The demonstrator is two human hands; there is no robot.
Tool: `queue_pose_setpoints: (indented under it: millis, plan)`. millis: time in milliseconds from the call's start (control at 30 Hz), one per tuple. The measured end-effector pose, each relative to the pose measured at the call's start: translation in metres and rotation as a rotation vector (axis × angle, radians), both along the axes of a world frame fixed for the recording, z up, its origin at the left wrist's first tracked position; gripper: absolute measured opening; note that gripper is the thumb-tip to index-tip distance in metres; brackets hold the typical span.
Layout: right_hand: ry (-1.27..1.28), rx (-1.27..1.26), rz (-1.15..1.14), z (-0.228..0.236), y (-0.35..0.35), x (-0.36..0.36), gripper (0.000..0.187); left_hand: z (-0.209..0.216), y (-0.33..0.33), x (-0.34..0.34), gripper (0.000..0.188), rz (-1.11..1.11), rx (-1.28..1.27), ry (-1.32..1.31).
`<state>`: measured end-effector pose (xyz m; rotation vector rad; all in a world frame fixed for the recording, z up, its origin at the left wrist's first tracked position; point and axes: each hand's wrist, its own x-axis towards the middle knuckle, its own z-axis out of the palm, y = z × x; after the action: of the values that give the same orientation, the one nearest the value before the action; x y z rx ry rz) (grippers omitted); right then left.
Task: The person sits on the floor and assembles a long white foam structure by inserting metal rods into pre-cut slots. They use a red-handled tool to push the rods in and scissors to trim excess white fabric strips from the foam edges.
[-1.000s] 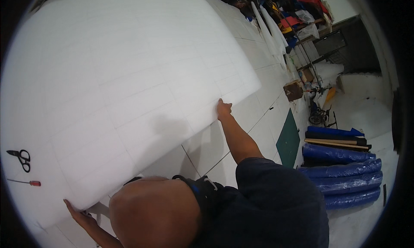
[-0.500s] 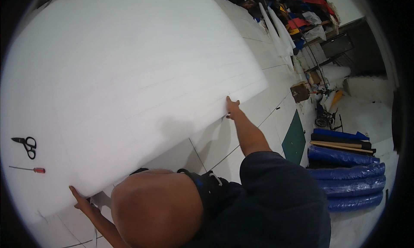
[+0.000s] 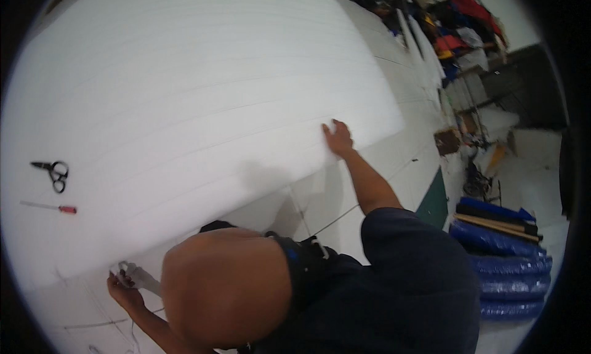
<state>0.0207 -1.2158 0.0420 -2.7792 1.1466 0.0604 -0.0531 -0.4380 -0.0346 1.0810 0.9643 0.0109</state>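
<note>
Broadly, a large, soft-looking white sheet [image 3: 184, 108] spreads over the white tiled floor [image 3: 400, 163], filling the view from 9 o'clock round to 1 o'clock and reaching past the centre. The right hand [image 3: 338, 140], on a bare forearm below a dark navy sleeve [image 3: 394, 237], is over the sheet near its lower edge, just off centre toward 2 o'clock, with thumb and fingers apart. The left hand [image 3: 128, 297], at 8 o'clock, is just beyond the same edge, fingers curled near a pale, blurred shape [image 3: 141, 279]; whether they clamp it, I cannot tell. On the sheet at 9 o'clock lie black-handled scissors [image 3: 50, 168], and just below them a thin-shafted, red-handled screwdriver [image 3: 66, 210]. Shiny blue plastic-wrapped rolls [image 3: 508, 266] are stacked at 4 o'clock, near a flat dark green panel [image 3: 436, 200].
</note>
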Motion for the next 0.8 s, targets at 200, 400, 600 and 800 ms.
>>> queue_pose_setpoints:
  millis: [200, 400, 600, 800]
  plan:
    - [-0.346, -0.232, 0.344, 0.011, 0.004, 0.028, 0.052, 0.071, 0.008, -0.028, 0.016, -0.098, 0.436, 0.189]
    - [-0.204, 0.786, 1.070, 0.063, 0.329, 0.084, 0.043, 0.121, -0.041, -0.008, 0.032, -0.454, 0.796, -0.207]
    - [0.238, 1.122, 1.738, 0.106, 0.540, 0.066, 0.040, 0.145, -0.108, -0.011, 0.036, -0.596, 0.525, -0.244]
    - [0.367, 1.079, 1.798, 0.080, 0.539, 0.067, 0.023, 0.133, -0.100, -0.020, 0.041, -0.563, 0.378, -0.155]
